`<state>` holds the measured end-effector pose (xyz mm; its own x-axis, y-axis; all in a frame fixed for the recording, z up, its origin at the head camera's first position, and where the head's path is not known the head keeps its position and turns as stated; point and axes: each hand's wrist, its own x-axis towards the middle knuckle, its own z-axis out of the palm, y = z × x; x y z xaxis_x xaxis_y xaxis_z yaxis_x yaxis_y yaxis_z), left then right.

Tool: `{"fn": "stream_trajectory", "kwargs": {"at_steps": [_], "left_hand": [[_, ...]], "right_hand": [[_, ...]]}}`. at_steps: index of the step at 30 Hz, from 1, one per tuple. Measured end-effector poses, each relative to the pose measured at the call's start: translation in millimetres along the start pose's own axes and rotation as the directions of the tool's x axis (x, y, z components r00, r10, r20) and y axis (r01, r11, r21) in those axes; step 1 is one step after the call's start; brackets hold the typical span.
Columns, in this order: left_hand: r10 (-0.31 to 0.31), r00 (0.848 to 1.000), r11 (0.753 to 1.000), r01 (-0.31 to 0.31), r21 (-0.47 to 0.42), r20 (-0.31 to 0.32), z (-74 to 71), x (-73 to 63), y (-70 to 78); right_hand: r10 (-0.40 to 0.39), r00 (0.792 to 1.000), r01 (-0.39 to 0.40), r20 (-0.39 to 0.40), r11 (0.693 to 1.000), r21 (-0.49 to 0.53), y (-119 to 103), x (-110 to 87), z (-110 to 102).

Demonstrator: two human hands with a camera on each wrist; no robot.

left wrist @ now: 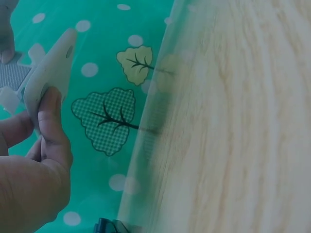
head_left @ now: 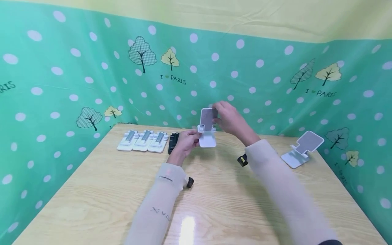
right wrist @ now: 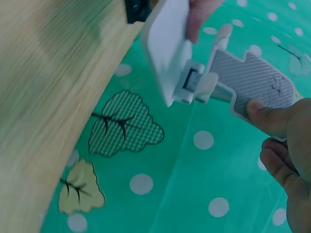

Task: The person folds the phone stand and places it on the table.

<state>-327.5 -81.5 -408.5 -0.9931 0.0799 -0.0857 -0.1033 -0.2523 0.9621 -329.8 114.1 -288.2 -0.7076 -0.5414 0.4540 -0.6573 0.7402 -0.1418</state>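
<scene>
A white phone stand, unfolded with its grey-padded back plate raised, is held above the table by both hands. My left hand pinches the edge of its base between thumb and fingers, seen closely on the white base in the left wrist view. The right hand grips the upper part of the back plate, its thumb on the ribbed grey pad in the right wrist view. The hinge between base and plate shows there too.
Three folded white phone stands lie side by side at the table's back left. Beside them is a black one, partly hidden by the left hand. Another unfolded white stand stands at the right. A green dotted curtain hangs behind the table.
</scene>
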Motion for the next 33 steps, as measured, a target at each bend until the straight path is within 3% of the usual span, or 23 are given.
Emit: {"fn": "stream_trajectory", "kwargs": {"at_steps": [10,23,33], "left_hand": [[-0.003,1.0,0.999,0.002,0.045,0.019,-2.7,-0.7,3.9],[-0.018,0.999,0.999,0.016,0.035,0.033,-3.0,-1.3,5.8],[-0.017,0.998,1.0,0.017,0.011,0.058,1.7,-3.2,6.5]], "right_hand": [[-0.17,0.984,0.168,-0.048,0.985,-0.033,3,-7.5,-2],[-0.197,0.975,0.194,-0.105,0.98,-0.041,4,-12.9,4],[-0.166,0.976,0.163,-0.139,0.986,-0.034,5,-16.7,7]]}}
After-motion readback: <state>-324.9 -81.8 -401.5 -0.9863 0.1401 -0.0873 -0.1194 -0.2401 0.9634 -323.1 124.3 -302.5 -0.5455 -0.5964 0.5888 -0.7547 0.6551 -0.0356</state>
